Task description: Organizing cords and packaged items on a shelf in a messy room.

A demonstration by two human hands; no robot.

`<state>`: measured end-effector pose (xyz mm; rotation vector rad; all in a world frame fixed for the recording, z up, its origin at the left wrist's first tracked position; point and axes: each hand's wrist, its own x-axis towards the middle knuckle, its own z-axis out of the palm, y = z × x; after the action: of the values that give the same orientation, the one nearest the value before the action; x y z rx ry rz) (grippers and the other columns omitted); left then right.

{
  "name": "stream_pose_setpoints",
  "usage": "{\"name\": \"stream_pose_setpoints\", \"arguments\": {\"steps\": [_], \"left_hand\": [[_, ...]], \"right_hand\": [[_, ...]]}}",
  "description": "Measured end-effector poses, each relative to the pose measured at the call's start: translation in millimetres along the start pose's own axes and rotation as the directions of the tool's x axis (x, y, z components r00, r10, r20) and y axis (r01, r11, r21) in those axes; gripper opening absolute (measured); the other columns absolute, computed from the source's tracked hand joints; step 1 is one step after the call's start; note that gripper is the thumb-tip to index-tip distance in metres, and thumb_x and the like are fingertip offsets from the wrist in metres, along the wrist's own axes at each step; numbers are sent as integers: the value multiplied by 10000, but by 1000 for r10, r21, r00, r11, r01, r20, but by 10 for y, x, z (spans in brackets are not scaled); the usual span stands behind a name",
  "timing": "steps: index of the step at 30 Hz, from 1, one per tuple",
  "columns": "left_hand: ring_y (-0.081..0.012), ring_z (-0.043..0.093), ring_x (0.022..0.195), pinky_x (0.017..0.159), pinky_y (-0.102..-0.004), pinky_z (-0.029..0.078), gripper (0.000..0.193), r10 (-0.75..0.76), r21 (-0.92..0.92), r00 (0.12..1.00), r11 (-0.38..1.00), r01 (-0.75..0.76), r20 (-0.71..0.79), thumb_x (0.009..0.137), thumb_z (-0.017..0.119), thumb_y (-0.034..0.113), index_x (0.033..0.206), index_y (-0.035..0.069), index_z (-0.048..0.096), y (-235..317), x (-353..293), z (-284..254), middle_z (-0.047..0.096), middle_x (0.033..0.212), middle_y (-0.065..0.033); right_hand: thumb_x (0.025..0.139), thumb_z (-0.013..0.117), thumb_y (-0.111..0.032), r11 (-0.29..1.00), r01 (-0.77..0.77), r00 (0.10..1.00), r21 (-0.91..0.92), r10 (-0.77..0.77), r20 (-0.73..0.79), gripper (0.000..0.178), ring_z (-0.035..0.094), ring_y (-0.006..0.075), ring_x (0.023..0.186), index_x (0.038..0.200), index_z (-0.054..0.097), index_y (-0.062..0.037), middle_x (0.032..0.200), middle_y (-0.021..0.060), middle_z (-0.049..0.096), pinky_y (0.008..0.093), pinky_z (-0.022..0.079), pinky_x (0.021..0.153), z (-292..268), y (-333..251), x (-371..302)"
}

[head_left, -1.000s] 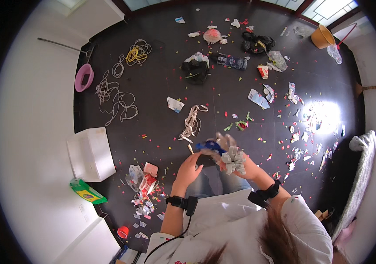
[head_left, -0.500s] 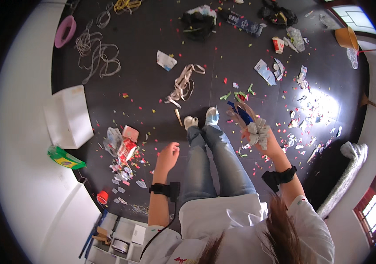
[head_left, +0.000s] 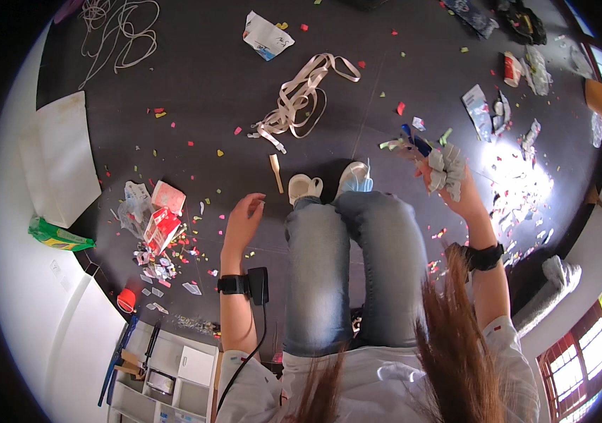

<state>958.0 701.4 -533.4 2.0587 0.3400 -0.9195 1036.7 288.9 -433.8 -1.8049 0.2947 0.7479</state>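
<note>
Head view, from the left: a white box (head_left: 64, 158) stands against the wall, with a green packet (head_left: 59, 235) at its near end. Next comes a heap of red-and-white packaging (head_left: 162, 229) among confetti on the floor. The left hand (head_left: 244, 217) hangs just right of that, loosely open, fingers slightly curled, with nothing visible in it. A wooden stick (head_left: 276, 173) and a tangled pale ribbon (head_left: 294, 106) lie beyond the shoes. A second ago both hands met around a blue piece (head_left: 419, 143); now they are well apart, so the right hand (head_left: 425, 173) alone seems to carry it, fingers partly closed, leaving the left free. The right hand has also come near some green strips (head_left: 392, 144); whether it touches them I cannot tell. A grey ruffled band (head_left: 447, 171) covers part of it. Farther right lies a red-and-white cup (head_left: 512, 69).
</note>
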Motion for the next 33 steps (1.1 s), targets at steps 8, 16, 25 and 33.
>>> {"name": "stream_pose_setpoints", "arguments": {"steps": [8, 16, 25, 33], "left_hand": [[-161, 583, 941, 809, -275, 456, 290, 145, -69, 989, 987, -145, -4, 834, 556, 43, 1116, 95, 591, -668, 1258, 248, 591, 1005, -69], [-182, 560, 899, 773, -285, 462, 391, 228, 4, 970, 974, -228, -84, 784, 590, 13, 1148, 155, 583, -1047, 2040, 512, 555, 1042, -57], [-122, 590, 835, 742, -249, 490, 274, 12, -422, 996, 905, -50, -93, 809, 648, 41, 1049, 14, 518, -1058, 2053, 735, 556, 982, -53], [-141, 603, 890, 805, -267, 492, 275, 211, -701, 972, 678, -223, -105, 801, 622, -33, 1045, 5, 500, -682, 1836, 292, 568, 979, -57]], "right_hand": [[754, 644, -153, 783, 559, 787, -273, -396, 474, 263, 625, 203, 867, 974, 617, -12, 945, 95, 654, 303, 477, 774, 49, 131, 1428], [806, 661, -77, 975, 214, 865, 64, -219, 451, 258, 617, 216, 864, 1038, 576, -1, 944, 113, 622, 254, 482, 654, 265, -189, 1940], [672, 644, -117, 867, 439, 778, -234, -237, 582, 207, 562, 300, 702, 863, 626, -42, 768, 130, 606, 347, 447, 671, 855, -105, 2305], [797, 613, -185, 982, 136, 856, -133, -49, 515, 151, 568, 154, 620, 840, 605, -40, 677, 49, 614, 291, 446, 586, 1409, 352, 2443]]}}
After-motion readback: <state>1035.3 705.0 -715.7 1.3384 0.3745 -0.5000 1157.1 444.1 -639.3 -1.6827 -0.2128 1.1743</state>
